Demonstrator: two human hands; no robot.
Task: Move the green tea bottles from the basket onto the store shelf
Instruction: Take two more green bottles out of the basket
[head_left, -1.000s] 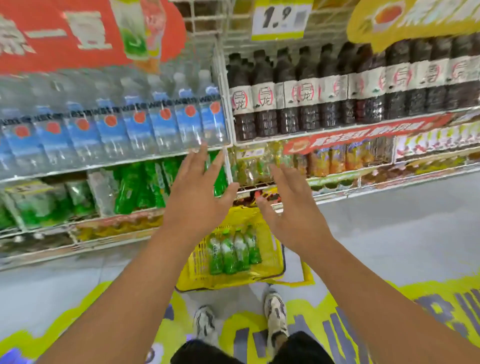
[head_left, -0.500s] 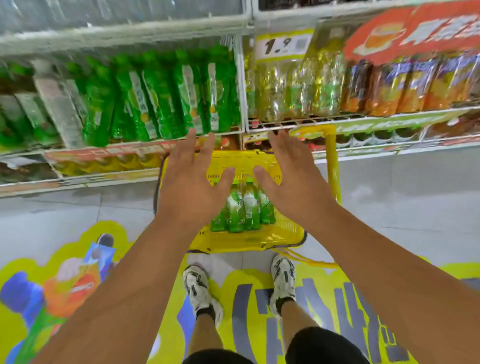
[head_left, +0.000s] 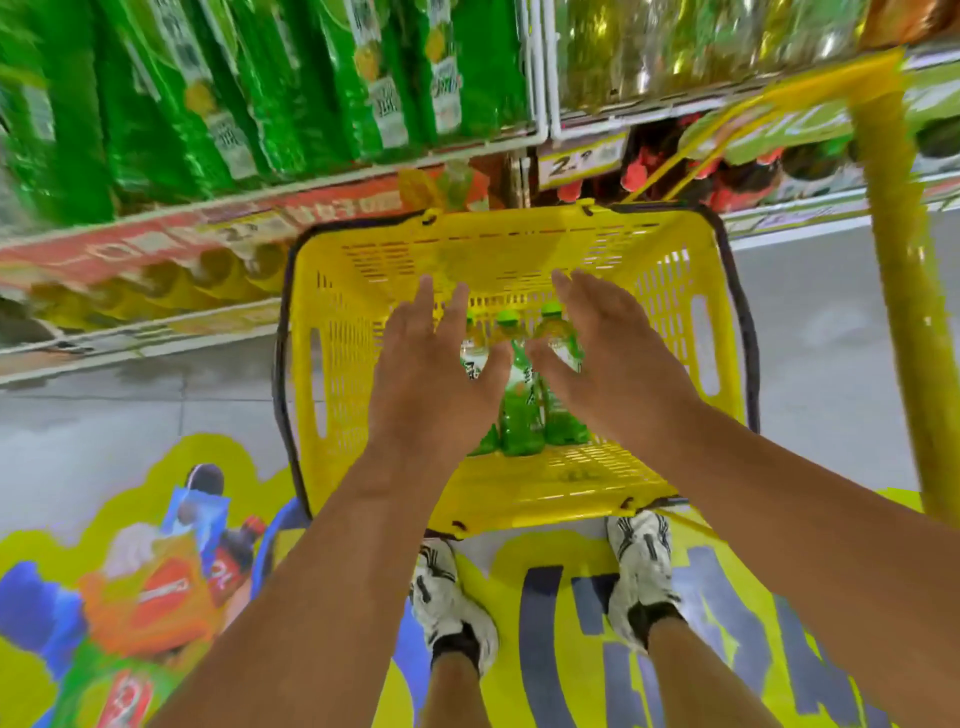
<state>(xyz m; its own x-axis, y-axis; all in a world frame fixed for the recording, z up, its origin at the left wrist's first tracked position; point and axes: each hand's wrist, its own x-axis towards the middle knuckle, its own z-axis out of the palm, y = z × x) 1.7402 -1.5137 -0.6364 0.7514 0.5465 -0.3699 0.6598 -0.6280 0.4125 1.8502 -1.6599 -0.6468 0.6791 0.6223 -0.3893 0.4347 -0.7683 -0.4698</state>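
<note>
— Where are the green tea bottles (head_left: 519, 410)?

— Standing in a tight cluster on the floor of the yellow basket (head_left: 670, 291), centre of the frame, green caps up. I count three caps, though blur and the hands may hide more.

— And the hands?

— Both reach into the basket mouth, fingers straight and spread, holding nothing. The left hand (head_left: 431, 374) hovers over the cluster's left side, the right hand (head_left: 618, 364) over its right, with the bottles showing in the gap between the thumbs. Whether a fingertip touches a bottle, I cannot tell.

— Room to move?

— Bare mesh lies all round the cluster, inside the dark-rimmed edge. The basket's upright yellow handle (head_left: 904, 291) rises along the right of the frame, clear of the arms. The basket's far rim sits close under the store shelf (head_left: 218, 221), whose red edge strip runs across the upper left, with green bottles packed above it. Two white shoes (head_left: 447, 603) stand just behind the near rim, on the printed floor (head_left: 571, 649).
</note>
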